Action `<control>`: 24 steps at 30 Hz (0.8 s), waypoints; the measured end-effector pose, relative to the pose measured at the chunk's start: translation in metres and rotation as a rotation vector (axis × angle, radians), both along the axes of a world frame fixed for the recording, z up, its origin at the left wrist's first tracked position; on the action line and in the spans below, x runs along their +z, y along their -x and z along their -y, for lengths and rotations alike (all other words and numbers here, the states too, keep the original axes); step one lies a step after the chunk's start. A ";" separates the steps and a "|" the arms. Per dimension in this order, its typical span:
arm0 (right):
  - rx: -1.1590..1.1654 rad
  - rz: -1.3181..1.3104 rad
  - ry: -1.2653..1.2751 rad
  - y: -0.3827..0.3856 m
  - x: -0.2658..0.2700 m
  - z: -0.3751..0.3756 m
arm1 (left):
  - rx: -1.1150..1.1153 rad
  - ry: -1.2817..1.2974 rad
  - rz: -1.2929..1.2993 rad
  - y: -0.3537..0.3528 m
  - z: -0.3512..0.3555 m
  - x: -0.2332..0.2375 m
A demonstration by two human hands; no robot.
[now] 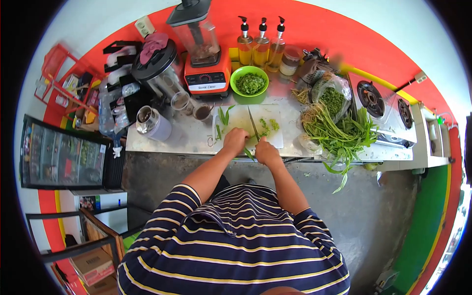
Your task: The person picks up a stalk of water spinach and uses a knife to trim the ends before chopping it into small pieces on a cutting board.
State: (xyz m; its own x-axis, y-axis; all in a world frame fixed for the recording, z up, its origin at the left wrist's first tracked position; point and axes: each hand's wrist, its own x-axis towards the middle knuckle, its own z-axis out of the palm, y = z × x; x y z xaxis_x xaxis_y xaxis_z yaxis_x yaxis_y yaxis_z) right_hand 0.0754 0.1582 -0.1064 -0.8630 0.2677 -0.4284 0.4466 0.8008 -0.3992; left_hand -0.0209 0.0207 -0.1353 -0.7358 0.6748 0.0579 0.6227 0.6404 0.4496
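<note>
A white cutting board [238,118] lies on the metal counter in front of me. My right hand [266,151] is closed on the handle of a knife [252,120], whose blade points away from me across the board. Just left of it, my left hand [236,139] is closed on green leaves [249,154] that stick out below it. Chopped green pieces [265,129] lie right of the blade, and loose leaves [224,115] rest on the board's left part. Behind the board stands a green bowl [237,73] with chopped greens [250,83] inside.
A red blender [206,77], oil bottles [261,46] and a jar [290,61] stand along the back. Leafy bunches [339,130] overhang the counter's front edge at right, near a gas stove [388,110]. Cups [202,112] and a metal container [153,123] stand left.
</note>
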 end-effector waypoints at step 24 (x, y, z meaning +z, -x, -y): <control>-0.042 0.040 -0.025 -0.003 0.016 0.018 | 0.158 -0.195 0.051 -0.018 0.004 -0.001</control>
State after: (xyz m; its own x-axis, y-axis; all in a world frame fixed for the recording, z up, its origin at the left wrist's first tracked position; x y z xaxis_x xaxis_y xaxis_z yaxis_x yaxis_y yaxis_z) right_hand 0.0783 0.1405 -0.0904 -0.8330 0.3142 -0.4554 0.4951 0.7907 -0.3600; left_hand -0.0029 0.0163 -0.1362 -0.8363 0.5313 0.1355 0.4953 0.6260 0.6023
